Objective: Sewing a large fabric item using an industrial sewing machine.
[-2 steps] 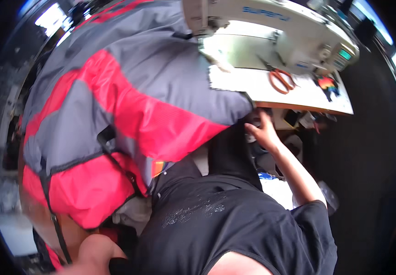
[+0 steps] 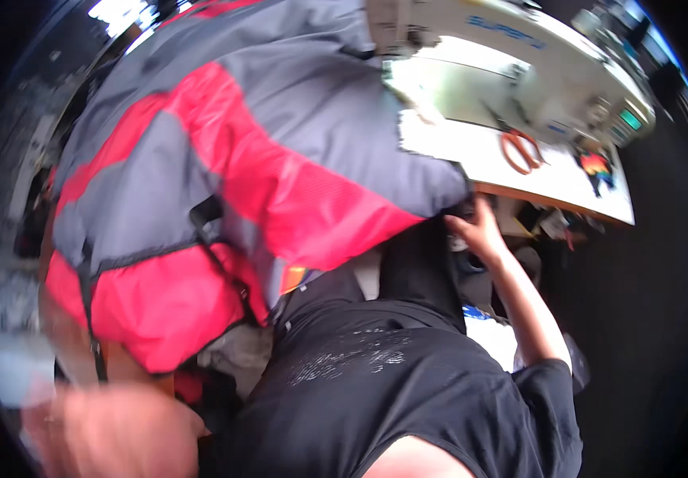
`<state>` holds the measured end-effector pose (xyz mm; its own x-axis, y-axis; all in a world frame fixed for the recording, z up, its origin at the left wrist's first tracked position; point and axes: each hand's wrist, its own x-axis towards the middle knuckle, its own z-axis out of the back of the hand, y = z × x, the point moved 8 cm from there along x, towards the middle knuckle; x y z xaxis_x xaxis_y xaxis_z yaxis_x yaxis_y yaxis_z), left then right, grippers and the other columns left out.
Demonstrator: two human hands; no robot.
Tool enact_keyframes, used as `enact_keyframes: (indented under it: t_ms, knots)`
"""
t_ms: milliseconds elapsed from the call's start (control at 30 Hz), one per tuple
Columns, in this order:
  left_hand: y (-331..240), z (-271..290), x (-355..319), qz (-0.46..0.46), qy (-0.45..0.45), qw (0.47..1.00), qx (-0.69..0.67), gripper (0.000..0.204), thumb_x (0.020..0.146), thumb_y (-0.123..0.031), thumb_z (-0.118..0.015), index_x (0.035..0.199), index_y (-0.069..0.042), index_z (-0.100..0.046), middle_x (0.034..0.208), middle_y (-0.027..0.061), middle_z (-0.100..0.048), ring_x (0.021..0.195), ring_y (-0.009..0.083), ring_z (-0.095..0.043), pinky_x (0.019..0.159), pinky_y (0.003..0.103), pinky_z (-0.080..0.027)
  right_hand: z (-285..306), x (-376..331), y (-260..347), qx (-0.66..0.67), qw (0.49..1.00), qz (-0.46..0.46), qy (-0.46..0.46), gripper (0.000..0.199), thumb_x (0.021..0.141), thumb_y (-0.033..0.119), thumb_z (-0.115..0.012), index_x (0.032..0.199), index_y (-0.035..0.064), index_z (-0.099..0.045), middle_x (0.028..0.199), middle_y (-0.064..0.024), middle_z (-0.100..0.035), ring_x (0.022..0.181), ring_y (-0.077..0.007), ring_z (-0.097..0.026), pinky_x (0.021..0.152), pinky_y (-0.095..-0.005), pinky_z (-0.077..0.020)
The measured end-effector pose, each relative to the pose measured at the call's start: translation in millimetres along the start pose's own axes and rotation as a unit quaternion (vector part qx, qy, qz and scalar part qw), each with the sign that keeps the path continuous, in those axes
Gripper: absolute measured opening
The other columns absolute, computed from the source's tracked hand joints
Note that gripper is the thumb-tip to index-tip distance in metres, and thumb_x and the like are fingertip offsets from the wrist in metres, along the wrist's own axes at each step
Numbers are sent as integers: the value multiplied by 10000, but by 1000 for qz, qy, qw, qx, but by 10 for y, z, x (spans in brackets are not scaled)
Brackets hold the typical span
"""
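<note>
A large grey and red padded fabric piece [image 2: 312,199] with black straps lies over the table and hangs down toward my lap. At the table's front edge, by the right-hand corner of this fabric, my right hand [image 2: 483,237] reaches up with thumb and finger apart. A dark patch lies between them, and I cannot make out any held thing. My left hand [image 2: 125,430] is at the lower left, below the red pocket-like part of the fabric. It is smeared by motion, so its fingers do not show clearly.
A white sewing machine [image 2: 551,56] stands at the back right, partly over the fabric. Orange-handled scissors [image 2: 521,151] and a small multicoloured item [image 2: 596,165] lie on its white tabletop [image 2: 455,143]. Beneath the table edge are assorted small things.
My left hand has come further into view at the lower left, blurred. The whole scene has shifted slightly right as the view turned. My right hand stays by the table edge.
</note>
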<state>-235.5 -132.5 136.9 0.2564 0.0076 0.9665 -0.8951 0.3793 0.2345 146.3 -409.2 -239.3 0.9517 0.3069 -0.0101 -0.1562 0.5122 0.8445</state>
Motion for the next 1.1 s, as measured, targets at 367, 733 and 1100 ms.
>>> enact_keyframes:
  t_ms: [367, 733, 1100]
  knots:
    - [568, -2303, -1917, 86, 429, 883, -172, 800, 750, -435, -792, 1287, 82, -503, 1192, 290, -598, 1130, 445, -565, 961, 474, -457, -21, 439, -120, -193, 978, 58, 61, 409, 849, 280, -729, 1089, -42, -653, 950, -185, -723, 902, -201, -690, 798, -358, -520]
    - [1513, -3719, 487, 105, 165, 964, -179, 479, 1002, -409, -472, 1239, -10, -590, 1142, 252, -651, 1073, 445, -606, 929, 455, -465, 389, -358, 825, 90, 981, 64, 157, 289, 913, 97, -676, 1175, -1, -604, 967, -33, -692, 915, -90, -586, 857, -287, -490]
    - [255, -6332, 858, 201, 410, 885, -86, 533, 976, -359, -403, 1339, 20, -494, 1389, 228, -514, 1275, 419, -487, 1019, 509, -394, -63, -873, 926, 129, 879, -302, 344, 607, 923, 390, -681, 1271, -92, -559, 1138, -133, -675, 1000, -157, -644, 925, -294, -495]
